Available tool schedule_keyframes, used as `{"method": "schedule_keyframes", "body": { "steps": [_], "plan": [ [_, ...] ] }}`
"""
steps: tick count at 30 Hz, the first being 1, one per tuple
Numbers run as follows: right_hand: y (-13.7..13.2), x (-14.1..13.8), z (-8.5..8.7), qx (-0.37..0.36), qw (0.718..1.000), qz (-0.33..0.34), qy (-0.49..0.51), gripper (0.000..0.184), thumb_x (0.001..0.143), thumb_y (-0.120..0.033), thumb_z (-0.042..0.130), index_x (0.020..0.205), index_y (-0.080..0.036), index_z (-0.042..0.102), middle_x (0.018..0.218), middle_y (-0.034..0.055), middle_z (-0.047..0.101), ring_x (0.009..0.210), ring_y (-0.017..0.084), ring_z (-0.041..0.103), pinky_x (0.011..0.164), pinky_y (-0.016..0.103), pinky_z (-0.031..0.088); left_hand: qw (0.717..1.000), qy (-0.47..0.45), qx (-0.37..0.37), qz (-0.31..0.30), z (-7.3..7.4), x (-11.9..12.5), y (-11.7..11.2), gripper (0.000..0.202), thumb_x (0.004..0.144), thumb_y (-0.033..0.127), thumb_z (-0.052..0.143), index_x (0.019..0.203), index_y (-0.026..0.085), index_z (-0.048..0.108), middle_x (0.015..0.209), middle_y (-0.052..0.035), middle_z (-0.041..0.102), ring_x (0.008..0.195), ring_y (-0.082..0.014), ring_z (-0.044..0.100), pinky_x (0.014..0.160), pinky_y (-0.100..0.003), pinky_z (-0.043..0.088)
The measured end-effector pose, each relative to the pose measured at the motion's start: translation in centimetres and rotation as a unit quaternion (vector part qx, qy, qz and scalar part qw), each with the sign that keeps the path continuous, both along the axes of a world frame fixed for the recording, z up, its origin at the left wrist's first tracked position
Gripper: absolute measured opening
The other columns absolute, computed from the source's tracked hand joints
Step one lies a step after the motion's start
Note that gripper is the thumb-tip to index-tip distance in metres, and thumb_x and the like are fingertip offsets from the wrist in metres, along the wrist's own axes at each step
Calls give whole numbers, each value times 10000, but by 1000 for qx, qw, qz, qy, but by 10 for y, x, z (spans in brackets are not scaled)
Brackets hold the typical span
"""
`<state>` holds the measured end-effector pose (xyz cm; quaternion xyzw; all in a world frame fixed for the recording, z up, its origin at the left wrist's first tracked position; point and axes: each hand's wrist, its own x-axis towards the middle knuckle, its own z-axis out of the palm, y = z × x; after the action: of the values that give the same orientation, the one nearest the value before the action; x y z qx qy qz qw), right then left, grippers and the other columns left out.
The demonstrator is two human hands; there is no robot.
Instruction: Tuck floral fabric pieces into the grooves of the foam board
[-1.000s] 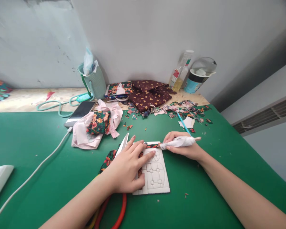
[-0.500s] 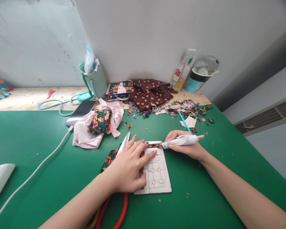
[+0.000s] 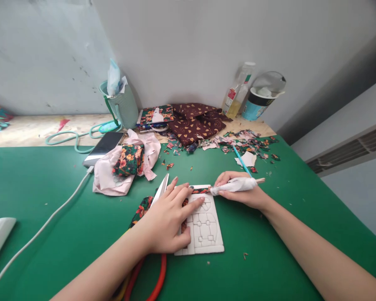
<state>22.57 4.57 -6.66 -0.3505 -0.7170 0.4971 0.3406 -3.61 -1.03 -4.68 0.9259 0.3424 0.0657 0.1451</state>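
Observation:
A white foam board [image 3: 205,232] with grooved outlines lies on the green table [image 3: 50,200]. My left hand [image 3: 167,221] lies flat on its left half, fingers stretched out, pressing floral fabric [image 3: 142,207] against it. My right hand [image 3: 241,192] is closed round a stick wrapped in white tissue [image 3: 235,184]. The stick's tip touches a floral strip at the board's top edge [image 3: 202,190]. Scissors with red handles [image 3: 158,267] lie under my left wrist, their blade [image 3: 162,189] pointing away.
Pink cloth with a floral piece [image 3: 127,165] and a phone [image 3: 103,147] with a white cable lie to the left. Fabric scraps [image 3: 247,144], a blue pen [image 3: 242,163], maroon cloth [image 3: 194,123], a bottle [image 3: 238,92], a cup [image 3: 258,104] and a teal bag [image 3: 122,106] stand behind.
Hardly anything has moved. My right hand with the wrapped stick has shifted slightly along the board's top edge. My left hand stays pressed on the board.

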Motion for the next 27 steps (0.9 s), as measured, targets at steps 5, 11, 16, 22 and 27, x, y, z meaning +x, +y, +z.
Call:
{"method": "schedule_keyframes", "body": {
  "steps": [5, 11, 16, 22, 27],
  "plan": [
    [0, 0, -1, 8, 1000, 11, -7, 95, 750, -194, 706, 795, -164, 628, 868, 77, 678, 783, 184, 653, 696, 299, 497, 1000, 0, 0, 0, -1, 0, 0, 712, 700, 258, 517, 1399, 213, 385, 1282, -140, 424, 1319, -357, 330, 1118, -614, 89],
    [0, 1, -1, -9, 1000, -5, 18, 128, 740, -229, 727, 767, -166, 619, 827, 66, 670, 746, 171, 639, 669, 291, 491, 1000, 3, -1, 2, 0, 0, 0, 712, 699, 254, 517, 1398, 217, 386, 1287, -143, 421, 1317, -358, 333, 1113, -623, 93],
    [1, 1, -1, -19, 998, -21, 49, 179, 729, -273, 740, 725, -171, 593, 784, 53, 656, 698, 162, 621, 630, 285, 481, 1000, 3, 2, -1, -1, 0, 0, 712, 700, 253, 520, 1398, 215, 385, 1280, -139, 430, 1330, -351, 319, 1120, -609, 95],
    [2, 1, -1, -7, 1000, -8, 21, 156, 736, -263, 731, 743, -172, 604, 798, 59, 660, 711, 170, 624, 638, 290, 479, 1000, 0, 2, 0, 0, 0, 0, 717, 696, 244, 520, 1400, 216, 385, 1290, -137, 426, 1334, -347, 317, 1124, -604, 87],
    [2, 1, -2, -7, 1000, 1, 21, 133, 741, -226, 722, 744, -171, 601, 808, 53, 654, 712, 160, 621, 638, 276, 472, 1000, -2, -1, 2, 0, 0, 0, 716, 699, 250, 519, 1401, 219, 383, 1286, -134, 428, 1337, -348, 311, 1124, -607, 83]
  ]
}}
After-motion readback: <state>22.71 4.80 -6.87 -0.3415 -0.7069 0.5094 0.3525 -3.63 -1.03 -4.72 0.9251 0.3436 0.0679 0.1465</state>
